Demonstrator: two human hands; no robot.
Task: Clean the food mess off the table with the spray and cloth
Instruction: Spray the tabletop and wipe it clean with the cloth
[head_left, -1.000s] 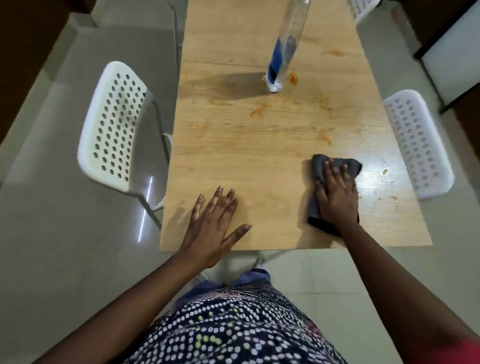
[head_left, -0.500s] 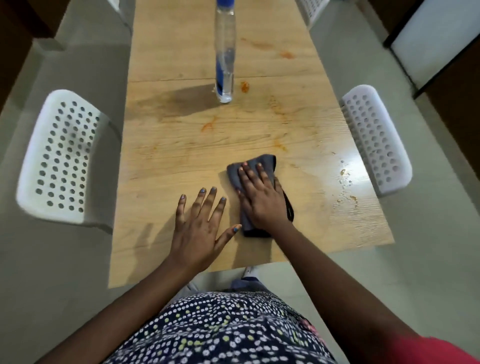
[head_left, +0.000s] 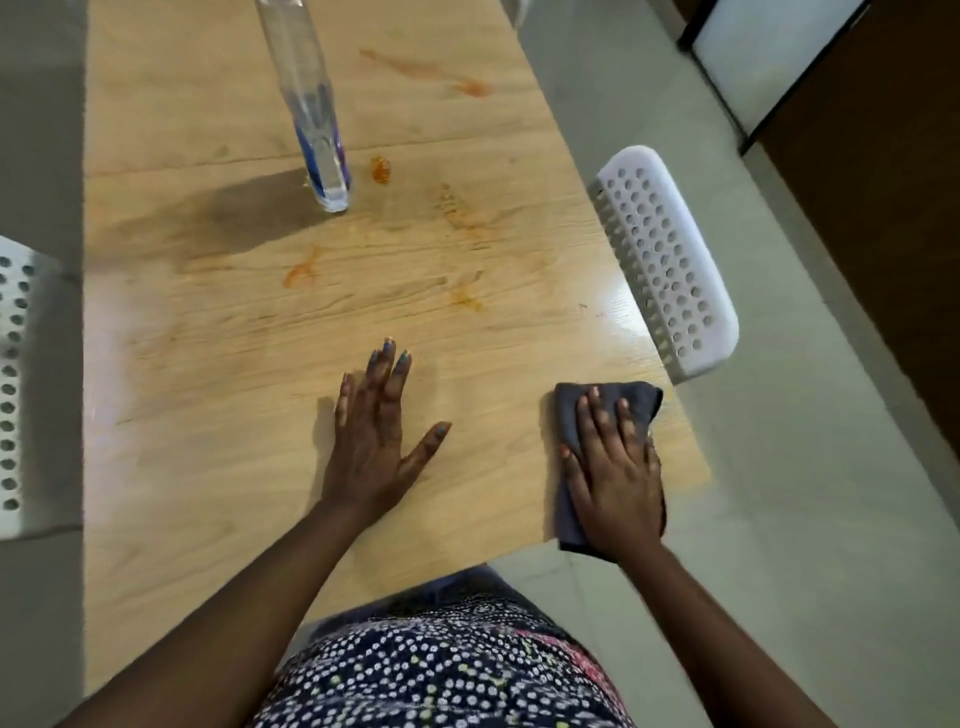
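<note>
- The wooden worktop (head_left: 218, 415) fills most of the view. Its near part looks wiped, while the far half carries orange food stains.
- A white perforated chair (head_left: 670, 260) is seen at the right edge of the worktop, and part of a second chair (head_left: 15, 395) at the left edge.
- The left hand (head_left: 376, 441) is laid flat on the worktop with the fingers straight and spread; nothing is held, it only rests there as a support.
- The right hand (head_left: 613, 478) is pressed on the grey cloth (head_left: 608, 410) with the fingers straight on top of it, so this grip is not clamped round the cloth. Half a second ago the cloth was just beside the left hand, near the middle; now it has been carried to the near right corner, well apart from that hand. A side-to-side wiping stroke is therefore judged to be in progress.
- The droplets and crumbs that were seen near the right edge a moment ago are no longer visible there, so this zone is judged to be cleaned, although blur makes it uncertain.
- The clear spray bottle (head_left: 311, 104) with a blue label stands upright on the far half of the worktop, untouched; its top is cut off by the frame.
- The remaining stains are: a smear far right (head_left: 467, 85), a blob (head_left: 381, 169) just beside the bottle base, and marks in the middle (head_left: 301, 270). These are judged to need more wiping further away.
</note>
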